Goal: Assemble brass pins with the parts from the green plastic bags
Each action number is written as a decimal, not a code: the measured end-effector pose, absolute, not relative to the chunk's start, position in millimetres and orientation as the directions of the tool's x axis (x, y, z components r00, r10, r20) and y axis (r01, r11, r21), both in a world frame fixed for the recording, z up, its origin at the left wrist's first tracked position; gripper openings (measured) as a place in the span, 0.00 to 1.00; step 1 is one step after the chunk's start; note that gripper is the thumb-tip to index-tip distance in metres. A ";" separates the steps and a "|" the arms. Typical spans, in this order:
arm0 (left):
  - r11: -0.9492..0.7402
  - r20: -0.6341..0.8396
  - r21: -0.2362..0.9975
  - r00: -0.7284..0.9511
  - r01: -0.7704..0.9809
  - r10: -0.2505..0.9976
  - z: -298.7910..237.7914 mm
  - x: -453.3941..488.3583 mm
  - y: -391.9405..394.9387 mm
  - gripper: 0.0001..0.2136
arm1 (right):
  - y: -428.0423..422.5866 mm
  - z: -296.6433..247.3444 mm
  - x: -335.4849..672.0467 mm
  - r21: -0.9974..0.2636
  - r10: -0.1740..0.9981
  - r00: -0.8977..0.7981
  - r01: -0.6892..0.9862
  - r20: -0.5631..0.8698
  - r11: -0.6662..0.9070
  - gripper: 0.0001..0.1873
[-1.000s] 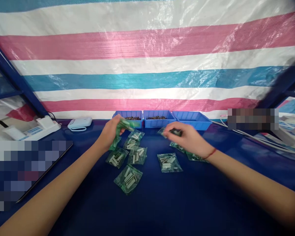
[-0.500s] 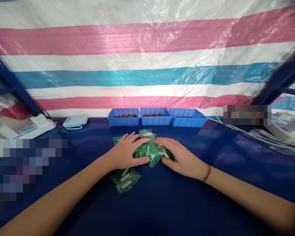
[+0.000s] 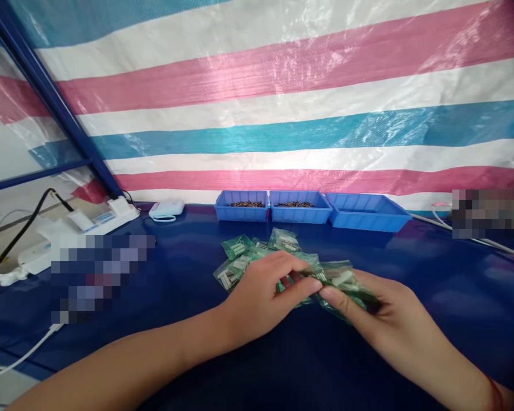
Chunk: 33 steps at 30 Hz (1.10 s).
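A heap of small, crinkly green plastic bags (image 3: 257, 260), each filled with short pale metal pieces, is gathered on the dark blue table (image 3: 432, 285), in front of three blue bins (image 3: 300, 206). The left hand (image 3: 261, 297) is curled palm-down over the heap. The right hand (image 3: 377, 308) is pinched on one bag (image 3: 340, 277) at the heap's right edge. The fingertips of both hands meet.

**Colours on the bench**

We see translucent green packets (image 3: 257, 257) of pale parts on a deep blue table cover (image 3: 197, 274). Three bright blue bins (image 3: 300, 206) sit mid-frame. Across the top, the tarp (image 3: 282, 85) runs in pink, white and turquoise stripes.
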<state>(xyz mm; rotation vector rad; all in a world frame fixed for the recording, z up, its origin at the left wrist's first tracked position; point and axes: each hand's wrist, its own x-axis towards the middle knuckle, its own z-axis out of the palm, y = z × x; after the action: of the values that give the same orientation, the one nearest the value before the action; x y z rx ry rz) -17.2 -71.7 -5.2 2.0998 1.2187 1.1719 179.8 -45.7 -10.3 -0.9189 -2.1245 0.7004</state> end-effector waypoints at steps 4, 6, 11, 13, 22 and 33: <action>-0.471 0.435 0.784 0.184 0.403 0.881 -5.4 -13.1 -76.1 0.06 | -51.6 -14.1 178.1 -0.684 0.753 -0.438 0.342 0.492 0.645 0.07; -0.400 0.354 0.876 0.206 0.269 0.912 -7.8 -14.1 -76.0 0.10 | -51.2 -14.9 181.4 -0.552 0.645 -0.435 0.333 0.628 0.764 0.08; -0.015 0.067 0.991 0.403 -0.130 0.913 -12.2 -11.9 -76.2 0.22 | -49.2 -11.0 190.0 -0.197 0.354 -0.516 0.334 0.780 0.922 0.19; -0.005 0.065 0.989 0.403 -0.147 0.913 -10.7 -10.2 -76.9 0.18 | -49.4 -10.3 189.3 -0.244 0.392 -0.507 0.334 0.768 0.910 0.20; -0.218 0.183 0.958 0.187 0.185 0.965 -9.2 -12.4 -80.3 0.12 | -64.2 -16.9 173.3 -0.531 0.591 -0.508 0.277 0.626 0.801 0.13; -0.308 0.319 0.796 0.071 0.521 0.945 1.9 -42.8 -58.0 0.13 | 70.7 19.5 210.1 -0.788 0.938 0.038 0.555 0.345 0.267 0.22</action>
<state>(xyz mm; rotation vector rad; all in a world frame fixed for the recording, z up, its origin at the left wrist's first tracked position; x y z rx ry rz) -42.8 -58.0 1.9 1.8731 1.4507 1.1579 210.1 70.7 19.5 -1.4030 -1.6335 0.5317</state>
